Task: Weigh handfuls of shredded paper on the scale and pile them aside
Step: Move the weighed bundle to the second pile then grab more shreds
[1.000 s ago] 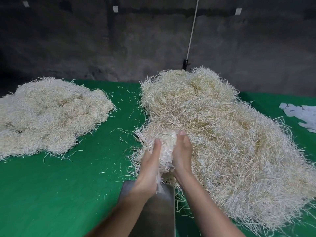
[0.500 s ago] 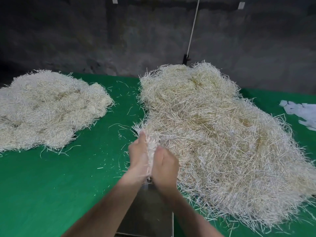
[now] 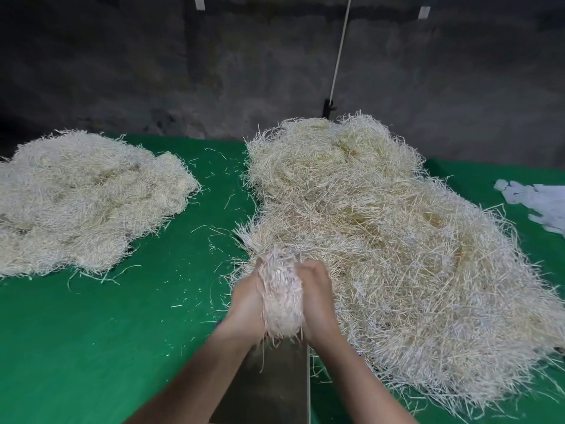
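Cupping handful [image 3: 281,298] between curled left hand [image 3: 246,304], right hand [image 3: 316,298].

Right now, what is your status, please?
Left hand, right hand grip one paper handful. Held over scale plate, not yet down. Nothing blocks it.

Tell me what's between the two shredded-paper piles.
Head view: only a strip of green tabletop with stray shreds, between the left pile and the large right pile.
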